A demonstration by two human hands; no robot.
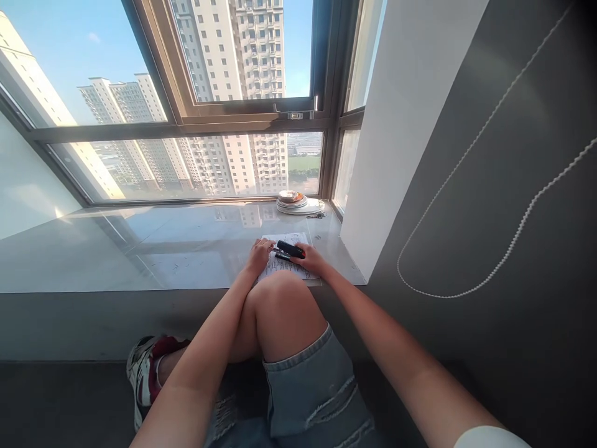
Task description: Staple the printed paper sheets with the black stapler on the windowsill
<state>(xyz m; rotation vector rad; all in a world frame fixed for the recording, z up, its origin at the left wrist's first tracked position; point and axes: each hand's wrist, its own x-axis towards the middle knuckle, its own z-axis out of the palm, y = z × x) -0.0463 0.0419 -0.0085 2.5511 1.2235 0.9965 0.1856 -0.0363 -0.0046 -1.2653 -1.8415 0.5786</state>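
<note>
- Right hand (311, 259): fingers closed round the stapler (290, 249), over the paper (295, 239).
- Left hand (259, 253): bent fingers rest on the paper's left edge; grip unclear.
- Paper lies at the sill's (163, 249) near edge, near the wall (373, 186); plates (295, 203) well behind.

My left hand (259, 252) and right hand (311, 260) are bare. I wear ripped pale-blue denim shorts (312, 386), a white sleeve (489, 437), a white-and-red sneaker (142, 373).

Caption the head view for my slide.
Right hand holds a black stapler over papers on a windowsill; left hand touches them.
</note>
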